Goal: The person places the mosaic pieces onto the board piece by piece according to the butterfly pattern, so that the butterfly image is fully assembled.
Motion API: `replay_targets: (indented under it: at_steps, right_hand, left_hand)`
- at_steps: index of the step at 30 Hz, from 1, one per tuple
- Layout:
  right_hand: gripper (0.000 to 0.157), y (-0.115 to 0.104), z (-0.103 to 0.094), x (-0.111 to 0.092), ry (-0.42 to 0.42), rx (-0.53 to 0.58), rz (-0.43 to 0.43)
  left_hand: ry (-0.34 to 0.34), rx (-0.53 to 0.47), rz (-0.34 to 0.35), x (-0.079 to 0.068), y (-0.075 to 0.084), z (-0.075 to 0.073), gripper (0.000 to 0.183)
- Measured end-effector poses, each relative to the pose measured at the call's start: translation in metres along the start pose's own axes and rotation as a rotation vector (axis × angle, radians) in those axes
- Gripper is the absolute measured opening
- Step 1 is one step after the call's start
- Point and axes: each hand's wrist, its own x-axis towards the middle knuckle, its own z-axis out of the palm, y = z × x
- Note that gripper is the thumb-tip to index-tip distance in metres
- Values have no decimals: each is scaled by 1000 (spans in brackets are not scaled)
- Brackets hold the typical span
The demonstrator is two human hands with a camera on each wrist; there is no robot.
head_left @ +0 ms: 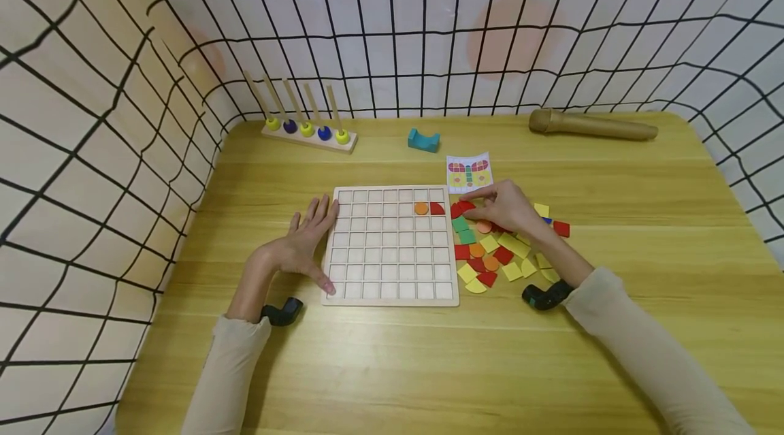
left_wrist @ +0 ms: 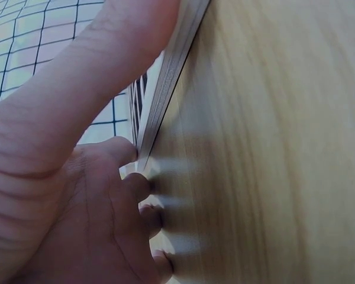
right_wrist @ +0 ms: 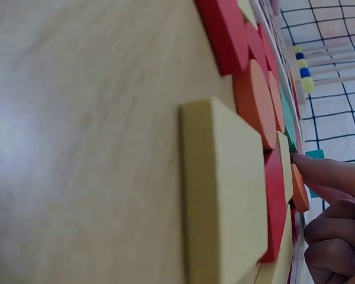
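Note:
My left hand (head_left: 303, 244) lies spread at the left side of a wooden grid board (head_left: 371, 303), fingertips at its upper edge and thumb at its lower left corner. In the left wrist view the thumb (left_wrist: 89, 77) stretches along the board's side (left_wrist: 171, 65). On the board sit an orange disc (head_left: 421, 208) and a red quarter-circle piece (head_left: 437, 208). Just right of the board, my right hand (head_left: 505, 209) pinches a red piece (head_left: 467, 205) between thumb and index finger. Its other fingers (right_wrist: 334, 242) are curled in the right wrist view.
Loose red, green, orange and yellow pieces (head_left: 513, 244) lie right of the board. Behind them is a butterfly pattern card (head_left: 469, 173). A peg stand with beads (head_left: 309, 137), a teal block (head_left: 424, 141) and a brown microphone-shaped object (head_left: 594, 126) stand along the back, before a black grid.

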Motion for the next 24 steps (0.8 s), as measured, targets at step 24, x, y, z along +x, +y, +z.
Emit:
replay_targets:
  at_steps: [24]
  right_hand:
    - [32, 1, 0, -3, 71, -56, -20]
  left_hand:
    - [1, -2, 2, 0, -1, 1, 160]
